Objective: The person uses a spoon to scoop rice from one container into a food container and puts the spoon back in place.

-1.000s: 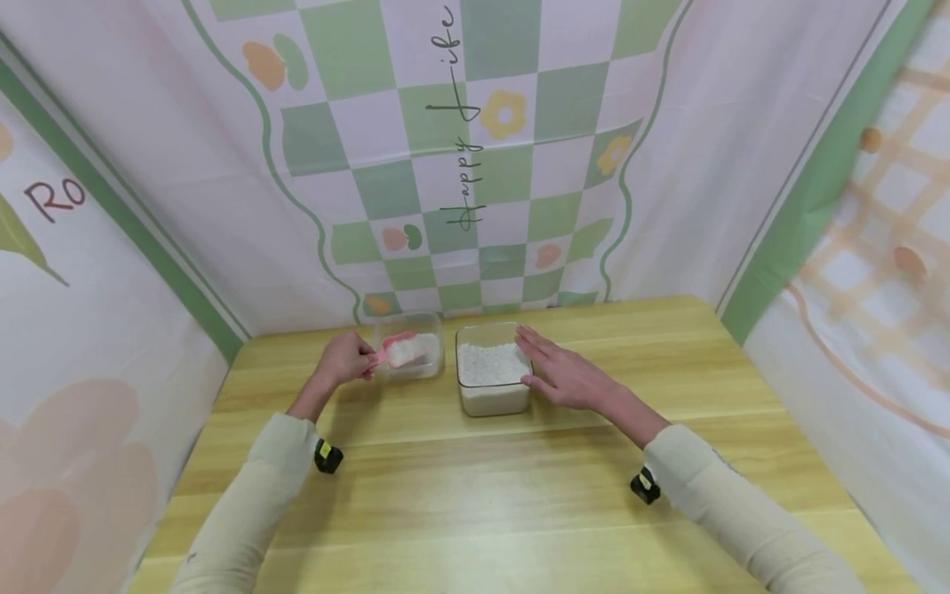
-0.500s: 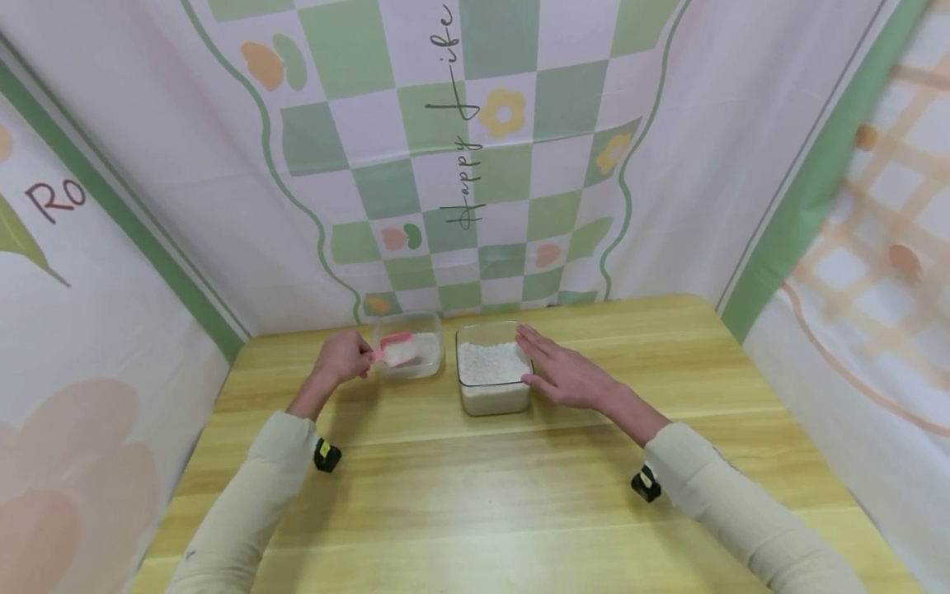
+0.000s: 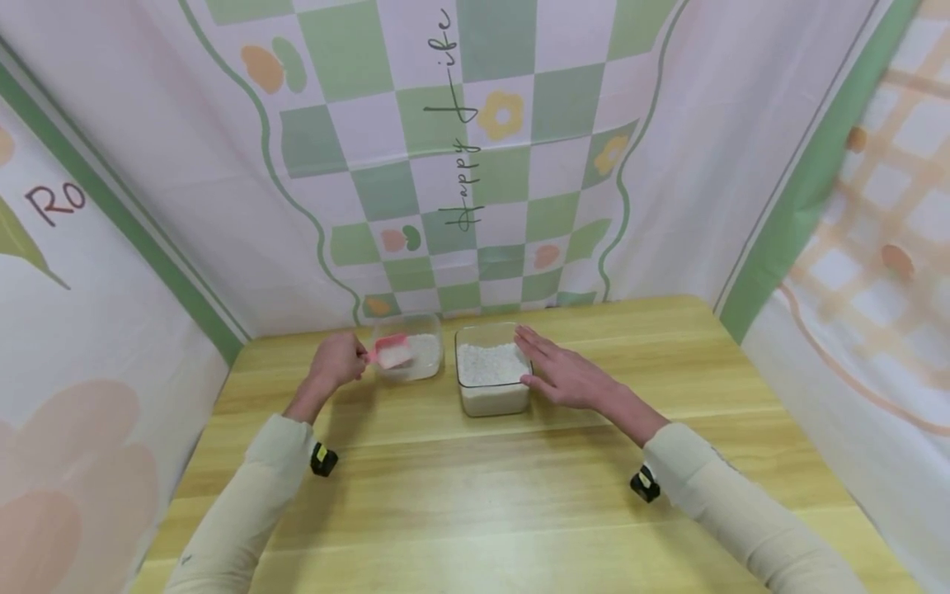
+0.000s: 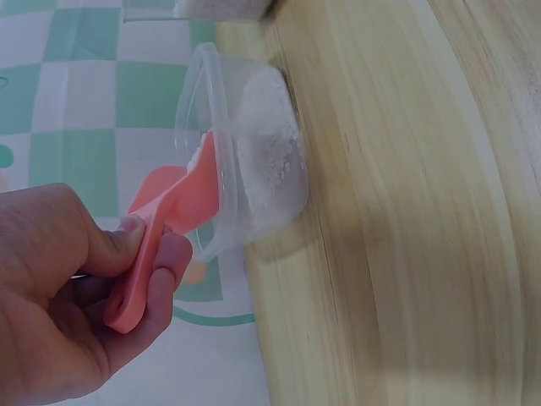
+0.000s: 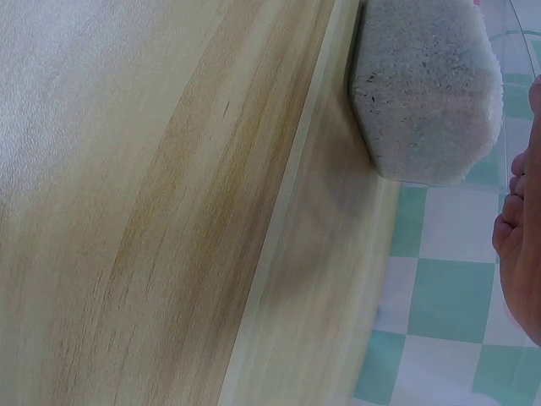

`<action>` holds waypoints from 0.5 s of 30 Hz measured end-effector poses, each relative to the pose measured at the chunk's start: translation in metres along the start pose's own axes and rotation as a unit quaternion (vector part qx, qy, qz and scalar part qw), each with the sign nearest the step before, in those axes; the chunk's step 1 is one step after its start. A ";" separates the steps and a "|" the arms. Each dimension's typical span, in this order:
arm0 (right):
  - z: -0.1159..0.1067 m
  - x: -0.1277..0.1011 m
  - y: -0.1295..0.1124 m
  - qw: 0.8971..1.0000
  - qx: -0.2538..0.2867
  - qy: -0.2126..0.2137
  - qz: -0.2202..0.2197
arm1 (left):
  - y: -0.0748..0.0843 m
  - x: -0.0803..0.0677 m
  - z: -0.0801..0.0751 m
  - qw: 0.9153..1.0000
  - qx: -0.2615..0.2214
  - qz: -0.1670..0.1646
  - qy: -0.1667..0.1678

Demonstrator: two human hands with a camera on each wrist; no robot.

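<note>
So the left hand has a pink scoop by the handle, thumb on one side and fingers curled round the other, pretty snug grip. The scoop's head is at the open mouth of a clear plastic tub, over on its left half, with some white stuff sitting in it. Can't really tell if the scoop touches the rim. More of that white stuff is in the tub, which sits right up by the back edge of the worktop, the closer of the two containers to the back left corner.

Just right of it, also near the back edge, there's a glass box filled well up with white grains. The right hand isn't clutching anything: fingers pretty much straight, resting along the box's right side, thumb by its front right corner. Behind the back edge hangs a green and white checked cloth reading "Happy Life".
</note>
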State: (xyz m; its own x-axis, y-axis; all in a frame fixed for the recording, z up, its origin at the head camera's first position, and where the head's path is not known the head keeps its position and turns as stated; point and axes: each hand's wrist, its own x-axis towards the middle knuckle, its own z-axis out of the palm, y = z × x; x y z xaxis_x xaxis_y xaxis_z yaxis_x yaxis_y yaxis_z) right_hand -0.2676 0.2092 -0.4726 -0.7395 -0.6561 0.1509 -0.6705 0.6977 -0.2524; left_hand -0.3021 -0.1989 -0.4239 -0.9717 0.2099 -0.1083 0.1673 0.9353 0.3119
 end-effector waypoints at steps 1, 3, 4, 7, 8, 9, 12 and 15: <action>0.000 0.000 0.000 1.000 0.000 0.000 -0.001 | 0.000 0.000 0.000 1.000 0.001 0.000 0.002; 0.000 0.000 0.000 1.000 0.001 0.001 -0.001 | -0.001 -0.001 0.000 1.000 0.004 -0.002 0.006; 0.000 0.000 0.000 1.000 0.002 0.001 -0.001 | -0.002 -0.002 0.000 1.000 0.006 -0.003 0.008; 0.001 0.000 0.001 1.000 0.004 0.002 -0.001 | -0.002 -0.001 0.000 1.000 0.006 -0.006 0.012; 0.001 0.000 0.001 1.000 0.004 0.002 -0.001 | -0.002 -0.001 0.000 1.000 0.006 -0.007 0.014; 0.001 0.000 0.001 1.000 0.004 0.002 -0.002 | -0.002 -0.001 0.000 1.000 0.007 -0.008 0.015; 0.001 0.000 0.001 1.000 0.002 0.002 -0.003 | -0.002 -0.001 0.000 1.000 0.014 -0.009 0.019; 0.001 0.000 0.001 1.000 -0.001 0.003 -0.005 | -0.002 -0.001 0.000 0.999 0.033 -0.003 0.030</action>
State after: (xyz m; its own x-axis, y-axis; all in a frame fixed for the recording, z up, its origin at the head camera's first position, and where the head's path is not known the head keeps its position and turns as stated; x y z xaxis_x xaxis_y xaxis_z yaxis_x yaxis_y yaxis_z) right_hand -0.2687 0.2095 -0.4740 -0.7335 -0.6611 0.1582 -0.6775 0.6923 -0.2484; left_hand -0.3017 -0.2006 -0.4245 -0.9807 0.1881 -0.0537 0.1693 0.9537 0.2485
